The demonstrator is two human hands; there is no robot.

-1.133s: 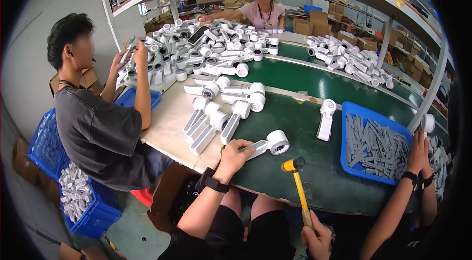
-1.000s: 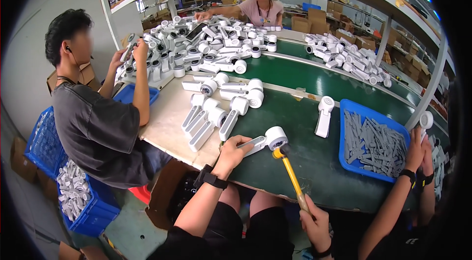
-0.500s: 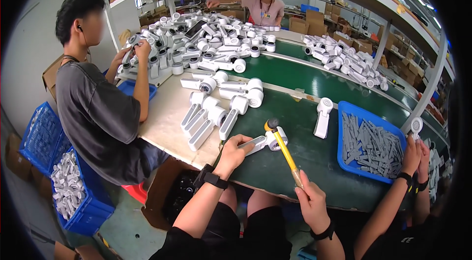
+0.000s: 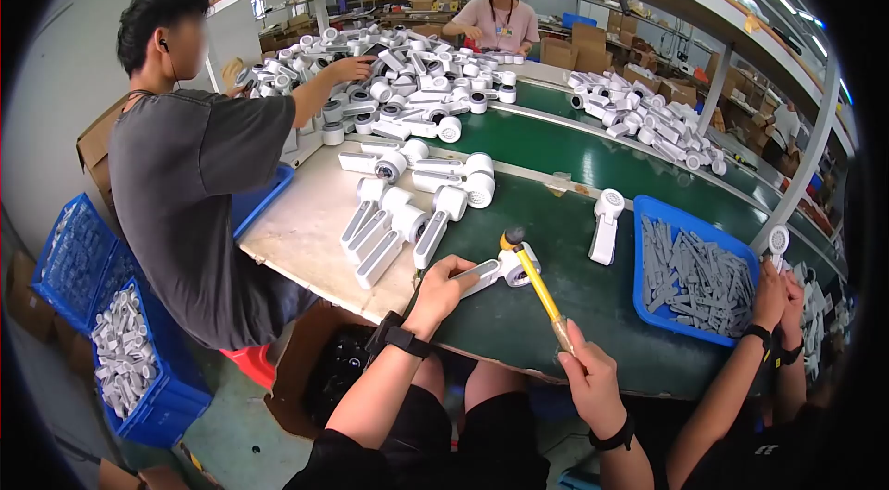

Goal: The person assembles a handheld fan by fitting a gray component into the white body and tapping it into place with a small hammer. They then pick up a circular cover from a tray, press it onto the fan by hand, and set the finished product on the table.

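My left hand grips the handle of a white handheld device with a round, drum-shaped head, lying on the green table top. It looks like a small handheld fan. In my right hand is a mallet with a yellow handle and a rounded black and yellow head. The mallet's head is over the device and overlaps it in view; I cannot tell whether they touch. Left of my hands, several similar white devices lie in rows, grey strips along their handles. One more device lies to the right.
A blue tray of grey strips stands at the right, beside a co-worker's hands holding a white device. A large pile of devices covers the far left, near another co-worker. A person is across the table.
The co-worker at left has stretched an arm rightward over the pile. Across the table, the person has drawn an outstretched arm back in. My hands and the mallet have hardly moved.
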